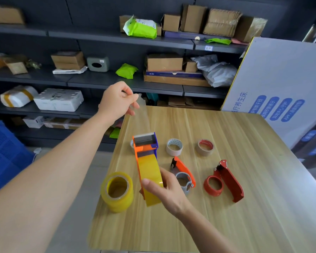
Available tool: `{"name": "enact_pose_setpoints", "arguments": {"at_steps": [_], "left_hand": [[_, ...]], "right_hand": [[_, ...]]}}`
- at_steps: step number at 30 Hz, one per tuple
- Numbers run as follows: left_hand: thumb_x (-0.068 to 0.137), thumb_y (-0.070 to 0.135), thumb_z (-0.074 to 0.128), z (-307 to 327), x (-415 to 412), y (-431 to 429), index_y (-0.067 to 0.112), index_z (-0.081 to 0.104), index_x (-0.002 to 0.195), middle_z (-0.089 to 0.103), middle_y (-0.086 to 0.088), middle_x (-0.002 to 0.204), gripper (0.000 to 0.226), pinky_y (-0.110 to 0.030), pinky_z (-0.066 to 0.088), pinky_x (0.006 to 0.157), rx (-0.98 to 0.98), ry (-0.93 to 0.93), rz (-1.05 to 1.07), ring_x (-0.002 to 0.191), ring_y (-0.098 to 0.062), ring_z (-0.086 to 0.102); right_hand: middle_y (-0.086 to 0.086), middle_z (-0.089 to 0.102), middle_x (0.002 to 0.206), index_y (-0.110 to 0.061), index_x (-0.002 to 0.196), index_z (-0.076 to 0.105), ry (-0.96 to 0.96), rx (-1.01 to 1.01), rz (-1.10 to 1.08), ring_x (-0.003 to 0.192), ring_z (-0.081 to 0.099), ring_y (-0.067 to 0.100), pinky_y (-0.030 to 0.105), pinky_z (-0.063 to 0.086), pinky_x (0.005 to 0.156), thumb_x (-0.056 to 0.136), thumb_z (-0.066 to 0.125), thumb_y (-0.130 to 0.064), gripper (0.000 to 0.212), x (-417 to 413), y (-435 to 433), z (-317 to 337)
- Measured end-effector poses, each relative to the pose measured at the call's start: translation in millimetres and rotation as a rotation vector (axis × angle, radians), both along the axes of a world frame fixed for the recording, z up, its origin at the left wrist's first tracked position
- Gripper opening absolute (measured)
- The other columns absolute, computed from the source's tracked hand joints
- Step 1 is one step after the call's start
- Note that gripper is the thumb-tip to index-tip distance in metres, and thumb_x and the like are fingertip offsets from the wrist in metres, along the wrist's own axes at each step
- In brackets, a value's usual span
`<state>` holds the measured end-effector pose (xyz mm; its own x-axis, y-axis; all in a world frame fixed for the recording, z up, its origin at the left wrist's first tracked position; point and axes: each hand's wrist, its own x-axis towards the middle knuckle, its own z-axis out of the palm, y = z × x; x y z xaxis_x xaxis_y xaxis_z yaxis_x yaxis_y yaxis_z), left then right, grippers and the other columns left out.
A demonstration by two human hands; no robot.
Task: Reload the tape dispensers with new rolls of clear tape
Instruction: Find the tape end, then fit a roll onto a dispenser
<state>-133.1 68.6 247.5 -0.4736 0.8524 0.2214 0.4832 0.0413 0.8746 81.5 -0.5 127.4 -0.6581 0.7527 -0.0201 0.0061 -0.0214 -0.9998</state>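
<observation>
Grips a loaded orange-and-blue dispenser (146, 145) in the right hand (167, 191), fingers and thumb curled round the yellowish roll (150, 172) seated in it, thumb across the roll's face. Holds it raised over the worktop (226, 225), near the left edge, cutter end pointing away. Pinches the free end of the tape (139, 110) between thumb and fingertips of the left hand (117, 101), up past the worktop's far left corner. Clear strip drawn out from the dispenser's mouth up to that pinch, the two hands well apart.

Just left of the right hand, on the worktop: a stack of fresh rolls (118, 190), yellowish, standing on end. Just right of the same hand, lying flat: an orange dispenser (183, 172) with a grey hub. Farther right, also flat: a red dispenser (224, 181) with a round red hub. Beyond those two, side by side but apart: a white core (174, 147) and a brown core (205, 147) with a red inside. Partly hidden behind the held dispenser: a small pale ring (132, 144), too covered to tell what kind.

Behind the worktop: dark shelves (98, 80) with cartons and parcels. At the far left: a blue crate (2, 152). At the right: a white printed board (281, 79), leaning.
</observation>
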Motion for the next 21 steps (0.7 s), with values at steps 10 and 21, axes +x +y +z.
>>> {"name": "enact_pose_setpoints", "arguments": {"at_steps": [10, 21], "left_hand": [[0.083, -0.01, 0.059, -75, 21, -1, 0.012, 0.052, 0.066, 0.054, -0.003, 0.065, 0.029, -0.028, 0.045, 0.052, -0.215, -0.227, 0.057, 0.057, -0.02, 0.051], [0.071, 0.016, 0.062, -150, 85, -57, -0.003, 0.062, 0.114, 0.06, -0.027, 0.114, 0.047, -0.051, 0.041, 0.103, -0.418, -1.079, 0.005, 0.107, -0.04, 0.058]], "right_hand": [[-0.004, 0.068, 0.067, -0.014, 0.081, 0.066, 0.089, -0.135, 0.042, 0.06, 0.065, 0.012, 0.023, 0.052, 0.056, 0.07, 0.07, -0.035, 0.024, 34, -8, 18], [0.008, 0.074, 0.086, -0.006, 0.099, 0.071, 0.061, -0.408, -0.128, 0.079, 0.071, 0.021, 0.032, 0.056, 0.069, 0.059, 0.072, -0.047, 0.057, 43, 5, 24]]}}
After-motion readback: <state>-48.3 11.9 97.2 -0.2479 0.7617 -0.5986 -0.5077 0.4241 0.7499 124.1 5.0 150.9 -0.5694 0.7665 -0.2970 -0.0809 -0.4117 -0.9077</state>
